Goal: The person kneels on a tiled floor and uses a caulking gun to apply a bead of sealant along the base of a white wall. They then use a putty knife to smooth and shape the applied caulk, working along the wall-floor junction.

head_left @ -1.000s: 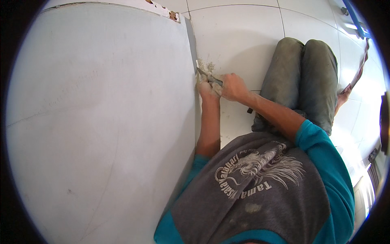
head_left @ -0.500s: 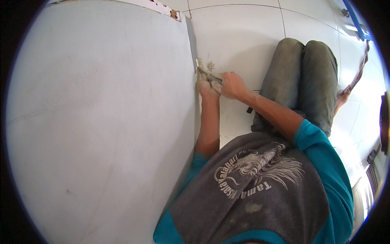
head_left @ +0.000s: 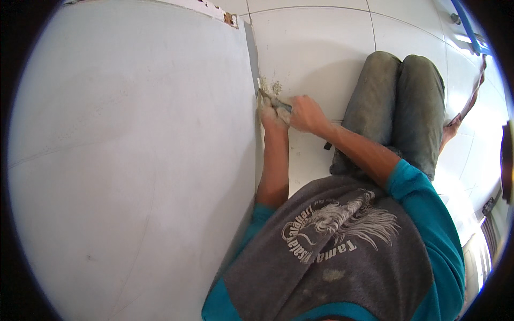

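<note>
My right hand (head_left: 306, 114) is closed round the handle end of a narrow scraper-like tool (head_left: 265, 93). Its thin dark blade points left, with the tip close to the foot of the grey-white wall (head_left: 134, 134). Beside it, my left hand (head_left: 273, 116) is low against the wall, its fingers curled and coated with pale paste or dust. The fingers overlap the tool, and what they hold, if anything, is hidden. Greenish-grey crumbs (head_left: 277, 87) lie on the white tiled floor (head_left: 316, 32) just beyond both hands.
The wall runs along my left and ends at a corner with a chipped, flaking edge (head_left: 229, 19). My bent knees (head_left: 393, 107) rest on the tiles to the right. A blue frame-like object (head_left: 468, 27) stands at the far right.
Both hands have shifted very slightly left, toward the wall, and the tool with them. The grip looks the same.
</note>
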Tool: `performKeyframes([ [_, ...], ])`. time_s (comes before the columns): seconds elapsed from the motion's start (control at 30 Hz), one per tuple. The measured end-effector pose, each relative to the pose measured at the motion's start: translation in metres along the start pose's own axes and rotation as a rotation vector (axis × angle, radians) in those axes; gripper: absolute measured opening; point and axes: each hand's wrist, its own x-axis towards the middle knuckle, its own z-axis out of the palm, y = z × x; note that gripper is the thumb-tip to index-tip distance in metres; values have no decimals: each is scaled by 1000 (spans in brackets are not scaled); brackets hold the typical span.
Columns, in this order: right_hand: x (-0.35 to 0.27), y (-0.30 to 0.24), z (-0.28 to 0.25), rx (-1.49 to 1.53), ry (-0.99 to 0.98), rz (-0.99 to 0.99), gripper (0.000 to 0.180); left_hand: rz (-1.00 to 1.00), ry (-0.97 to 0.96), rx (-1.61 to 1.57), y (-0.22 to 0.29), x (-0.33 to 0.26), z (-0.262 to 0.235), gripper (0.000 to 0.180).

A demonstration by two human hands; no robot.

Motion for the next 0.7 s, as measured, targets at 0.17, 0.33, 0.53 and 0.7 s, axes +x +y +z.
performKeyframes([
  [0.17, -1, 4, 3, -73, -19, -9, 38, -29, 104, -54, 0, 0, 4, 35],
  [0.33, -11, -3, -6, 57, 86, -41, 35, -47, 98, -3, 1, 2, -2, 36],
  [0.53, -3, -5, -4, -38, -45, 29, 33, -40, 15, -24, 4, -3, -2, 38],
  [0.7, 0, 1, -2, -84, -13, 21, 31, -26, 83, -26, -2, 15, -6, 37],
])
